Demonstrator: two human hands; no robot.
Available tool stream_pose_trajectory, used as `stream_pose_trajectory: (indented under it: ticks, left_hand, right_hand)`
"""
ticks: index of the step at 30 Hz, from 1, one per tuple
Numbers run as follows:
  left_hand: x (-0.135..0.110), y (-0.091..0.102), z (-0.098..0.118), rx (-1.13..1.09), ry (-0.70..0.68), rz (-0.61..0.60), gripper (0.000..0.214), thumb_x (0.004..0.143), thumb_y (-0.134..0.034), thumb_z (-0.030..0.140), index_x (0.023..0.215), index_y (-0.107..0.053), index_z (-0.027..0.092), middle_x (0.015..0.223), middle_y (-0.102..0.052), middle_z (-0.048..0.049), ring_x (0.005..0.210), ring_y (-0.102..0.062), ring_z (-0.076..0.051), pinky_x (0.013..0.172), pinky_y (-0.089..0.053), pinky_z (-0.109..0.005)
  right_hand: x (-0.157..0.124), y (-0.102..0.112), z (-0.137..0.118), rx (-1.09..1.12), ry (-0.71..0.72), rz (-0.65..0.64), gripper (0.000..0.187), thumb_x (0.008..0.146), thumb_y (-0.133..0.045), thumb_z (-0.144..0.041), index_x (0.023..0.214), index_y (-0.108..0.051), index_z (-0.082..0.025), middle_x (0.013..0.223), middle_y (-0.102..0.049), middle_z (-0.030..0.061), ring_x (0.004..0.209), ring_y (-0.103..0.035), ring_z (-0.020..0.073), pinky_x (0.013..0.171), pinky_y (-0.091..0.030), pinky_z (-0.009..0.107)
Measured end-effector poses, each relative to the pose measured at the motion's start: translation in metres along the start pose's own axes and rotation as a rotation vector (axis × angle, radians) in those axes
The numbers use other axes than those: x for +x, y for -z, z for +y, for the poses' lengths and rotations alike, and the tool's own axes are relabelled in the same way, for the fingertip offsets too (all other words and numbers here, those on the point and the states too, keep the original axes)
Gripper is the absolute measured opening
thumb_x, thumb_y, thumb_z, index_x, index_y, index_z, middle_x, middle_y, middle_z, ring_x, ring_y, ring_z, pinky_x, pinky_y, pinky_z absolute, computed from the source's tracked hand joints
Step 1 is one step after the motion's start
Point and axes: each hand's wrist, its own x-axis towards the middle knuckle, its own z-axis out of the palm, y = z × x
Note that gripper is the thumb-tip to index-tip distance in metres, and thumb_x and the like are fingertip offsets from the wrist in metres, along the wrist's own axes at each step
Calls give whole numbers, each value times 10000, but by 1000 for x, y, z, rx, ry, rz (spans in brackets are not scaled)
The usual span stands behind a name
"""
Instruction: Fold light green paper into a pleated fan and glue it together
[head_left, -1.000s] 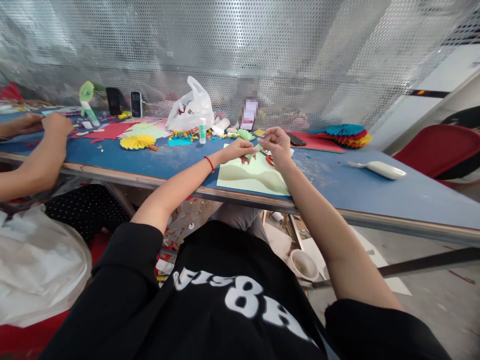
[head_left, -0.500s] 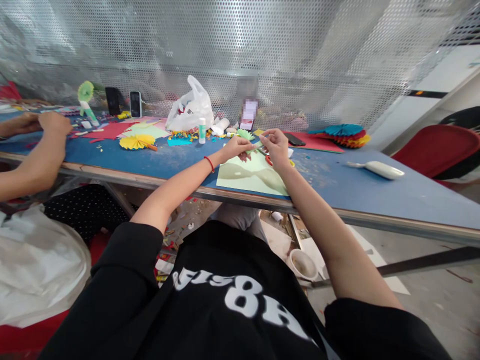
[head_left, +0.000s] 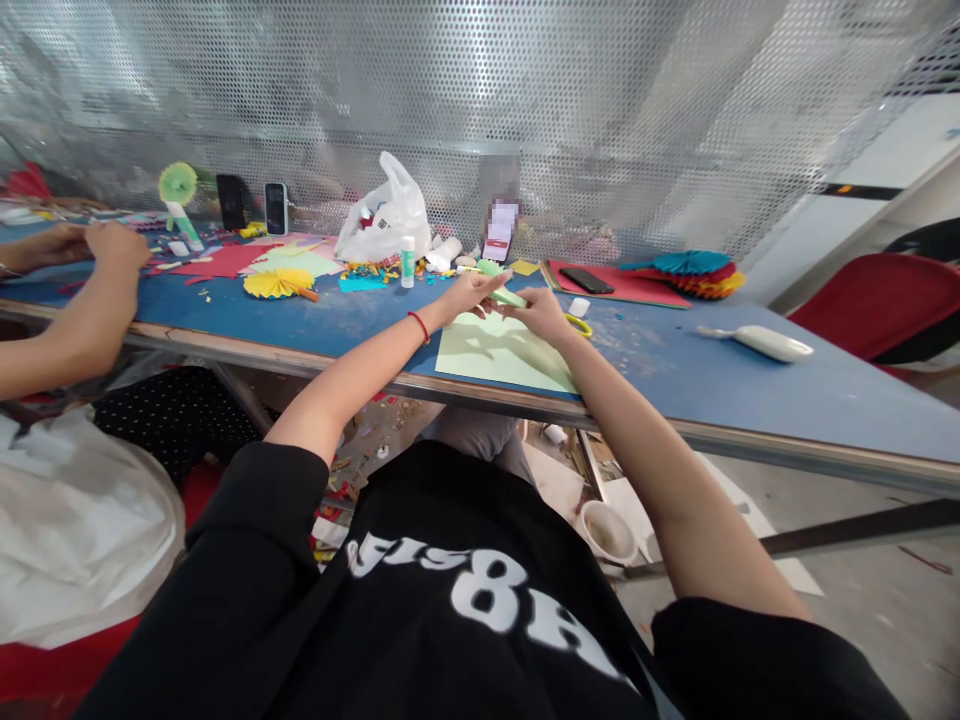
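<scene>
Over the pale green sheet of paper [head_left: 502, 352], my two hands meet around a light green folded paper [head_left: 510, 298]. My left hand [head_left: 474, 293] has its fingers closed on the upper left of this paper. From the right, my right hand [head_left: 541, 312] grips its lower right end between thumb and fingers. Just beyond my left hand a bright green pleated paper [head_left: 491, 267] shows in part; I cannot tell if it joins the folded piece. A yellow scissors handle [head_left: 580, 325] peeks out beside my right wrist, the rest hidden.
A glue stick [head_left: 407, 262] stands left of my hands, near a white plastic bag [head_left: 386, 215]. A yellow paper fan [head_left: 279, 283] lies further left, towards a co-worker's hands [head_left: 112, 245]. Right are a phone [head_left: 587, 280] on red paper, stacked fans [head_left: 694, 268] and a white brush [head_left: 769, 342].
My right hand has dropped lower and turned, now gripping the folded paper's end from below right. The folded paper has tilted down to the right. My left hand stays nearly in place.
</scene>
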Motion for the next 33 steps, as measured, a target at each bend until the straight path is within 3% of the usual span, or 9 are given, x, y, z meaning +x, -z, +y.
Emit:
stream_pose_trajectory:
  ticks: [2, 5, 8, 13, 19, 23, 28, 33]
  left_hand:
    - [-2, -3, 2, 1, -37, -42, 594, 845, -798, 694, 658, -635, 154, 622, -661, -7, 535, -598, -62, 563, -488, -193]
    - [-1, -3, 2, -3, -52, 0, 586, 833, -814, 674, 639, -627, 154, 603, -645, 0, 529, -590, -60, 573, -498, -200]
    - [4, -2, 0, -11, -52, 76, 576, 886, -806, 606, 601, -592, 154, 564, -621, 8, 489, -550, -53, 570, -495, -214]
    - [7, 1, -2, -30, -40, 152, 600, 1021, -683, 543, 582, -539, 162, 533, -592, 16, 474, -554, -51, 560, -497, -216]
    - [3, 1, 0, -16, -44, 117, 527, 790, -921, 557, 654, -631, 139, 554, -617, 32, 494, -560, -45, 543, -485, -195]
    - [3, 1, 1, -22, -56, 165, 461, 793, -956, 440, 669, -627, 143, 574, -636, 39, 507, -551, -34, 564, -499, -183]
    - [3, 1, 3, -29, -47, 213, 384, 867, -915, 317, 685, -623, 149, 585, -648, 38, 516, -575, -44, 581, -517, -189]
    - [9, 6, -1, -4, -13, 264, 201, 967, -717, 120, 782, -646, 153, 637, -683, 39, 559, -650, -62, 605, -535, -177]
  right_hand:
    - [-1, 1, -2, -33, 33, -5, 507, 583, -954, -648, 590, -677, -223, 537, -513, -51, 629, -415, 125, 608, -344, 267]
    - [-1, -1, -4, -46, 80, -17, 588, 560, -925, -745, 593, -659, -222, 580, -552, -46, 654, -449, 129, 629, -365, 265]
    - [-2, -5, -6, -26, 110, -38, 655, 572, -879, -839, 622, -655, -225, 630, -619, -30, 680, -521, 143, 646, -420, 265]
    - [-3, -8, -6, 42, 108, -72, 790, 721, -627, -1004, 698, -702, -218, 666, -710, 41, 640, -624, 158, 630, -516, 278]
    - [2, -7, -2, 106, 98, -60, 843, 677, -588, -1048, 692, -700, -212, 654, -721, 59, 603, -627, 160, 602, -528, 290]
    - [6, -7, 1, 143, 74, 16, 742, 723, -699, -959, 702, -650, -219, 661, -696, 41, 609, -622, 157, 585, -518, 286]
    - [9, -5, 4, 187, 15, 134, 434, 823, -829, -600, 782, -608, -228, 686, -659, -1, 643, -647, 152, 595, -521, 264]
    - [12, 4, 11, 209, -106, 243, 233, 823, -747, -385, 848, -564, -243, 724, -691, -8, 579, -602, 119, 486, -424, 212]
